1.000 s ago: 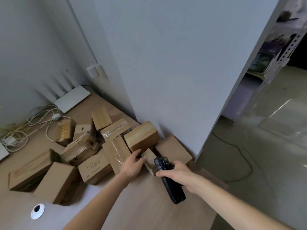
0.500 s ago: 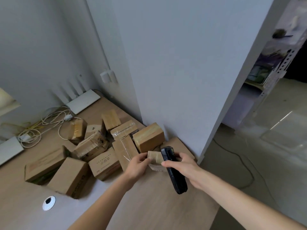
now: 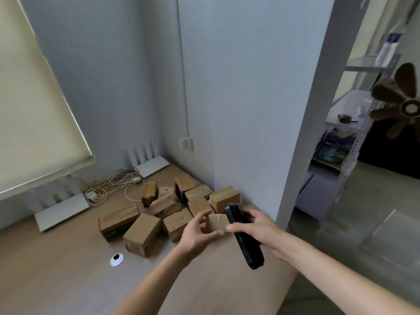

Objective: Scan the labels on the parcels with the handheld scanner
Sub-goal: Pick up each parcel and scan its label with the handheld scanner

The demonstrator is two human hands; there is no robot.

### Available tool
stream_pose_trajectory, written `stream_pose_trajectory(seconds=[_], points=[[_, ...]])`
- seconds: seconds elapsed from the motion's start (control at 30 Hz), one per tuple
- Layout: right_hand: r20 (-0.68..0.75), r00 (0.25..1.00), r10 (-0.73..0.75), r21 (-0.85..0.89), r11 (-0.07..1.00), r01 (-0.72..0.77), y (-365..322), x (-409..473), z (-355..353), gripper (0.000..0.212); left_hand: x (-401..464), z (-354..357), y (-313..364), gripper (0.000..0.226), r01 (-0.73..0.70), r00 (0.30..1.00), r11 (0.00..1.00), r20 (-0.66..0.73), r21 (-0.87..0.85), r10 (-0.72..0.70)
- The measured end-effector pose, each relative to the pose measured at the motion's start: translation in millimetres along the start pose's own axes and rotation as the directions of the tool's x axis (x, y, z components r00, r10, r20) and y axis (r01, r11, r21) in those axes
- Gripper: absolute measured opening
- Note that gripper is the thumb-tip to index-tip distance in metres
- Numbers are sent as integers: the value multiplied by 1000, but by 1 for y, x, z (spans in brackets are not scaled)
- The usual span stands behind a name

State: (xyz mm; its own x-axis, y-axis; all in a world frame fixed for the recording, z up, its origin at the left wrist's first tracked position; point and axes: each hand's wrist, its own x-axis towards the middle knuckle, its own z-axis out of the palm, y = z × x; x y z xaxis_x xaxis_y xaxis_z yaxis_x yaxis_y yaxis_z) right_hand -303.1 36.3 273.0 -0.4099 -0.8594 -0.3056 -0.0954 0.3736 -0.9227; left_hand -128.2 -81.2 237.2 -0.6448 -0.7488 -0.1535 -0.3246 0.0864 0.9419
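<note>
My left hand (image 3: 197, 233) grips a small brown cardboard parcel (image 3: 217, 222), lifted off the wooden desk (image 3: 68, 276). Right beside it my right hand (image 3: 261, 230) holds the black handheld scanner (image 3: 244, 235), whose head sits against the parcel's right side. Behind them, several other brown parcels (image 3: 145, 233) lie in a heap on the desk by the wall corner. No label shows on the held parcel from this angle.
Two white routers (image 3: 61, 210) (image 3: 151, 165) and a tangle of white cables (image 3: 113, 185) lie at the back of the desk. A white cable grommet (image 3: 117, 259) sits in the desk top. The desk ends at the right beside a white pillar (image 3: 300, 133).
My left hand has picked the small parcel out of the heap and raised it. The scanner in my right hand came up beside it. The view has tilted upward.
</note>
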Motion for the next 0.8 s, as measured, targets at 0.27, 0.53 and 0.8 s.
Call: stream_pose_trajectory(seconds=[0.27,0.53,0.8], points=[[76,994,-82,-59,994,87,-49,-74,34,93,-91,-46,24,56,-142,982,952,-82,269,170],[101,989,-110,-55,992,116,-70,-89,59,60,-139,-83,35,45,-44,964,998,-262,35,52],[193,979,-73,-95,991,92,-69,-89,81,80,-177,-103,37,50,-12,903,967,-418,-253,-97]])
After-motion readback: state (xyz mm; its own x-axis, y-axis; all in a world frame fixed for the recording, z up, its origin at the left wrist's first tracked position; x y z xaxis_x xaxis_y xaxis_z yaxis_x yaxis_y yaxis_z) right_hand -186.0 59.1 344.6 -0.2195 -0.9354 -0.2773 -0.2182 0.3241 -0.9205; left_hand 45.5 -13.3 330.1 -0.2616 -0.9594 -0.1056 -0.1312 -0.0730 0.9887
